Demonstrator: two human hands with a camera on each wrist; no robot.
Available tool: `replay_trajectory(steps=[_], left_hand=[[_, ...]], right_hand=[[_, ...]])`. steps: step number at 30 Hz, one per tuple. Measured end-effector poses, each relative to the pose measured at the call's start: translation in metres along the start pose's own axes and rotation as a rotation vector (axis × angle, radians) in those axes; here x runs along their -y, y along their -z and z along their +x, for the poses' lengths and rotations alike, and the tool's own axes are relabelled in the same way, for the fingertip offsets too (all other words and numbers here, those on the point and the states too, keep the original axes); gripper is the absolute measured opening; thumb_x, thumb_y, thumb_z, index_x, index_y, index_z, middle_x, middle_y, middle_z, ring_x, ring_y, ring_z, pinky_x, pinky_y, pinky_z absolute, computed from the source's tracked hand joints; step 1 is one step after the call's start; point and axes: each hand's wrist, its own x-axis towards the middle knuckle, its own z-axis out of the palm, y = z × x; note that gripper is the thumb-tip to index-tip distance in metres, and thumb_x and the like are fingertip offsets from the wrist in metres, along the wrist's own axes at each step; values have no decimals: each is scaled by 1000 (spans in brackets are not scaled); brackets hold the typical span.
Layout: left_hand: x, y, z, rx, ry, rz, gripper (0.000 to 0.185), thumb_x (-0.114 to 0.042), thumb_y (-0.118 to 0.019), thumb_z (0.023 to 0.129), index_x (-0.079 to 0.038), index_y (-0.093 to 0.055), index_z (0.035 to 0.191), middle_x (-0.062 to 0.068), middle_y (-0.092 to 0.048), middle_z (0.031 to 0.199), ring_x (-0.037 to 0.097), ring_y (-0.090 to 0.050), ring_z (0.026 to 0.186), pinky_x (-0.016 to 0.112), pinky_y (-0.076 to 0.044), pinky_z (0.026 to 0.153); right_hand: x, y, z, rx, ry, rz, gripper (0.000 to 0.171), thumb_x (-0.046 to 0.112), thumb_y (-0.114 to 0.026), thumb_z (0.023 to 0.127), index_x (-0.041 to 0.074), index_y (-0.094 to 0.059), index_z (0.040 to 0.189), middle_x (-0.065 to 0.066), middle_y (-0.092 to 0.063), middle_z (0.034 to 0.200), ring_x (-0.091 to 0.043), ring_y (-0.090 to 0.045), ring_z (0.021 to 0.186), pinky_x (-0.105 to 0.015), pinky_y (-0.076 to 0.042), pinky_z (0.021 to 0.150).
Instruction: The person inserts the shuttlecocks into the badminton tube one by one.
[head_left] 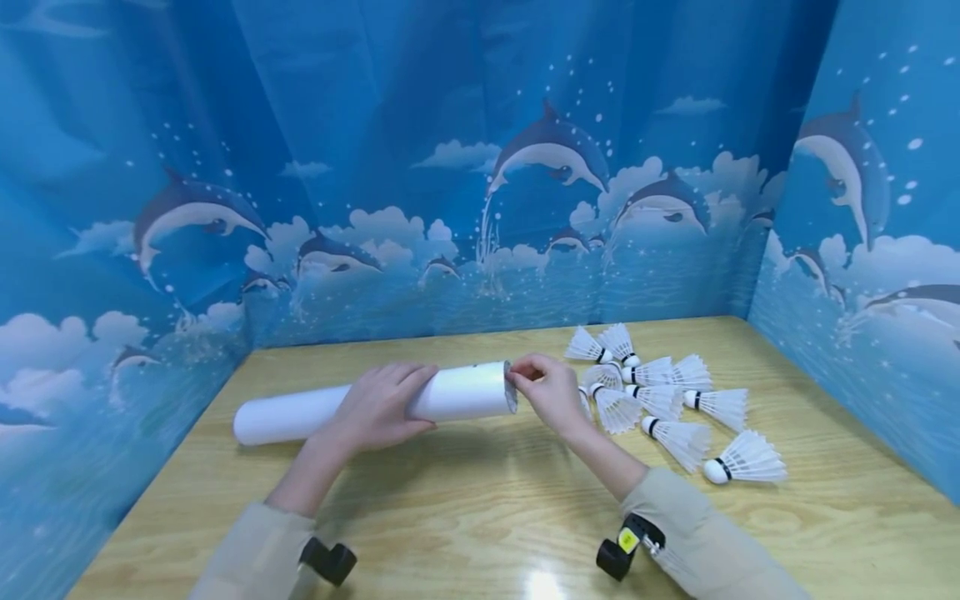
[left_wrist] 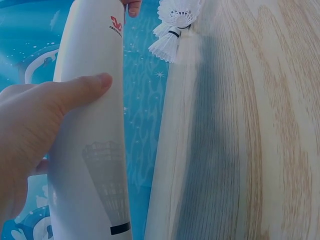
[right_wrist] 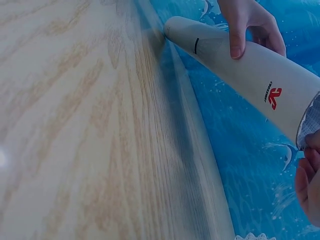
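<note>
A long white shuttlecock tube (head_left: 465,392) lies slanted above the tabletop, its open end to the right. My left hand (head_left: 382,404) grips it around the middle, thumb (left_wrist: 90,90) along the near side. A red logo (right_wrist: 274,98) and a printed grey shuttlecock (left_wrist: 107,182) mark its wall. At the open end, the curled fingertips of my right hand (head_left: 551,387) pinch at the rim (right_wrist: 301,131); I cannot tell whether something small is between them. Inside the mouth a pale, grid-patterned lining shows. Several white feather shuttlecocks (head_left: 678,442) lie just right of that hand.
The shuttlecocks spread over the right part of the wooden table (head_left: 465,517), the nearest one (head_left: 746,458) lying on its side. A blue dolphin-print curtain (head_left: 420,167) rises behind the table and along both sides. Cuffs with black wrist devices (head_left: 618,554) hang over the front.
</note>
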Motion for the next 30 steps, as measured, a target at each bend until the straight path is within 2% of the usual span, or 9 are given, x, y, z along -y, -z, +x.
replay_trajectory(steps=[9, 17, 24, 30], left_hand=[[0, 1, -1, 22, 15, -7, 76, -44, -80, 67, -9, -53, 129, 9, -60, 119, 28, -57, 105, 48, -46, 89], [3, 2, -1, 30, 28, -17, 77, -43, -80, 67, -9, -51, 130, 10, -59, 120, 28, -56, 106, 49, -46, 88], [5, 1, -2, 28, 25, -17, 75, -42, -80, 67, -9, -53, 129, 10, -59, 119, 28, -56, 106, 50, -46, 89], [5, -1, -3, 32, 21, -10, 76, -42, -80, 67, -9, -52, 129, 10, -59, 119, 28, -56, 106, 49, -46, 89]], right_hand=[[0, 3, -4, 40, -13, -34, 11, 8, -70, 80, 2, -71, 90, -6, -69, 81, -17, -61, 74, -29, -52, 68], [-9, 20, -7, 66, 31, -30, 18, 14, -69, 82, -1, -69, 93, -4, -67, 77, -16, -61, 71, -29, -51, 63], [-14, 40, -5, 141, -79, -73, 23, 16, -68, 85, -2, -67, 99, -4, -66, 76, -12, -59, 65, -24, -48, 58], [-17, 63, -9, 203, -81, -110, 21, 17, -66, 86, -2, -68, 97, -4, -67, 78, -12, -59, 67, -24, -49, 58]])
